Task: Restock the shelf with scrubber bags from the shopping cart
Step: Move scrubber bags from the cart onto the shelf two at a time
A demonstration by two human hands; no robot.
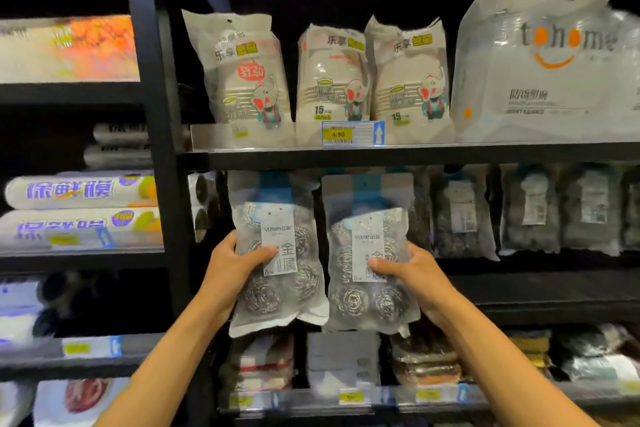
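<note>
Dark retail bay with black metal shelving and an unlit back wall. The view is blurred towards the edges.

- The left hand, at 7 o'clock of centre, grasps the left scrubber bag by its left edge, thumb laid across the front label.
- The right hand, at 5 o'clock, grasps the right scrubber bag by its right edge, thumb on the label.
- Both bags are upright, side by side, in front of the middle tier beneath the shelf board. Their blue headers reach its underside. I cannot tell whether they hang on hooks.
- At 3 o'clock, more scrubber packs hang in a row.
- At 12 o'clock, cup packs stand on the board behind a price label.
- At 1 o'clock sits a large white carrier bag.
- At 9 o'clock, a black upright has cling-film rolls beyond it.
- At 6 o'clock, sponge packs lie on the lower tier.
</note>
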